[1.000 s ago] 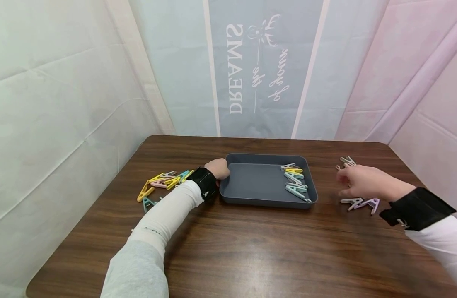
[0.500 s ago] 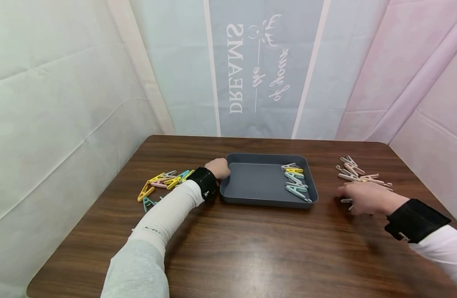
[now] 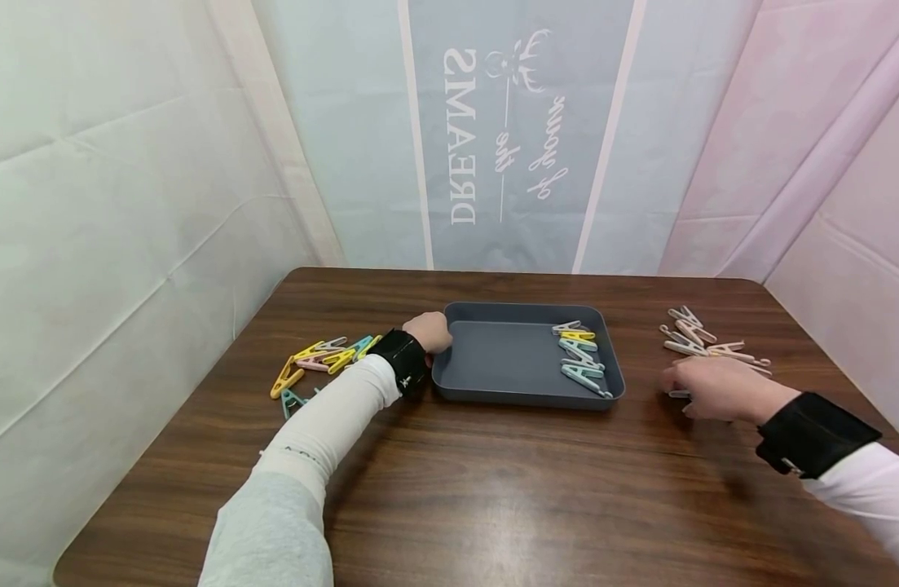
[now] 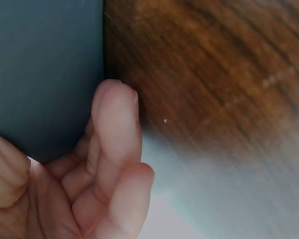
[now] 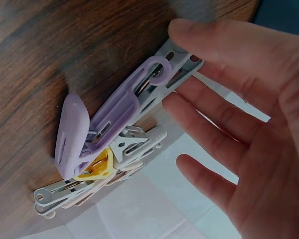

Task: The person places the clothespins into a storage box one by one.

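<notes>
Pinching one end of a grey clip point(image 5: 148, 103) in the right grip point(image 3: 722, 387), thumb along one side and fingers bracketing the other, opened only to the clip's width. Cannot tell how firmly; index fingertip tucked out of sight. From the head view, grey clip almost wholly covered by that grip. Just past the fingertips, overlapping the grey clip, a purple clip point(image 5: 120, 102); under its far end, a half-hidden yellow clip point(image 5: 97, 167). Beyond the right grip, a tangle of pale clips point(image 3: 687, 349), too jumbled to count.

With the left grip point(image 3: 429, 332), holding a dark grey tray point(image 3: 496, 359) by its left wall, thumb and fingers either side, fingers mostly hidden from above; tray cut off in the left wrist view. Well right of that grip, inside the tray, a row of clips point(image 3: 583, 372). Left of it on the tabletop point(image 3: 508, 481), a colourful pile point(image 3: 339, 359), partly blocked by the sleeve point(image 3: 317, 444).
</notes>
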A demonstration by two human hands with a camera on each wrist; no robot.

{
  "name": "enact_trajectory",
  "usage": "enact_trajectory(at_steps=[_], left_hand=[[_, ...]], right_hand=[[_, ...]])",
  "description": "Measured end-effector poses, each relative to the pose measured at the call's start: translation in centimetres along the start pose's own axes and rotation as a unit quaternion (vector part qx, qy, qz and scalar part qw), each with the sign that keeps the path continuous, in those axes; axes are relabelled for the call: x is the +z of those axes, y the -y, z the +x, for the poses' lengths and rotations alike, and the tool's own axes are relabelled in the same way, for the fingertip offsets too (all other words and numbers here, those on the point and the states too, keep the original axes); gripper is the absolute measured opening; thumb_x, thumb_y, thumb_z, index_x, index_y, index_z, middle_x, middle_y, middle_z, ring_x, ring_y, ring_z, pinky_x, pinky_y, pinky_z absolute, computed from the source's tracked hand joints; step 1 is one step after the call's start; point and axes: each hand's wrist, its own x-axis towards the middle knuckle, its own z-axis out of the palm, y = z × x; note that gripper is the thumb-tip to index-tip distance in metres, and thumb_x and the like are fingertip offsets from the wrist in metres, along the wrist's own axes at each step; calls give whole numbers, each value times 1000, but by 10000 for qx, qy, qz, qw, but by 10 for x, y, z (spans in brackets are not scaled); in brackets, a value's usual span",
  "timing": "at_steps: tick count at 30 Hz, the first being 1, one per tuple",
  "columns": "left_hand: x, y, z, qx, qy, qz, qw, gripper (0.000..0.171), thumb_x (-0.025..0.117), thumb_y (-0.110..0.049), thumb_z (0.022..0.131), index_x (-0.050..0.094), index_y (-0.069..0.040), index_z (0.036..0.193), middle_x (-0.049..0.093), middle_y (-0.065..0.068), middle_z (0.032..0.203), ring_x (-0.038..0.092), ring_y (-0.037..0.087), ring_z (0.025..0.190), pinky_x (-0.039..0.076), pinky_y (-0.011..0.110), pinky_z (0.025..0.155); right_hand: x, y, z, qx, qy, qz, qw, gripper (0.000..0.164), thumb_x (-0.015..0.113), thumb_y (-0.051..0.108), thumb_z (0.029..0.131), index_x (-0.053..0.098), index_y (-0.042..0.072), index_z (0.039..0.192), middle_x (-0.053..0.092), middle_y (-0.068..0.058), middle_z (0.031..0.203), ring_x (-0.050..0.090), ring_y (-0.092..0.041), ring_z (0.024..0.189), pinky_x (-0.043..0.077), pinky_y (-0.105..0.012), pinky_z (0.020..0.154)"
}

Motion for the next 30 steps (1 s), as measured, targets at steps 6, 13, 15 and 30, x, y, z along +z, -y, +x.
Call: enact_trajectory(at_steps=[6,13,15,30], left_hand=[[1,0,1,-21,-4,25,10000,28,45,-13,97,63,-3,78,64,11,65,63,18,43,52,30,42],[1,0,0,-41,-3,47,10000,29,45,-12,97,63,-2,76,64,12,64,63,18,42,52,30,42],[1,-1,0,-51,-8,54,10000,29,45,-12,97,63,-2,76,64,11,65,63,18,42,52,30,42],[-4,-5,-10,-86,-25,31,10000,29,45,-13,98,62,-3,77,64,11,65,63,17,42,52,29,42]], right_hand=[[-11,-1,3,94,-67,129,9999,24,84,9,68,68,13,86,61,5,80,56,-12,67,49,-38,57],[-36,13,13,167,-796,13,9967,23,82,16,73,64,13,87,56,8,76,50,-9,65,45,-33,57],[-42,21,16,138,-1093,-71,9939,23,82,17,74,64,14,86,53,7,74,46,-8,64,42,-32,56],[-55,91,65,-757,-1598,-66,9842,23,82,22,78,63,13,88,52,5,75,47,-11,68,40,-29,57]])
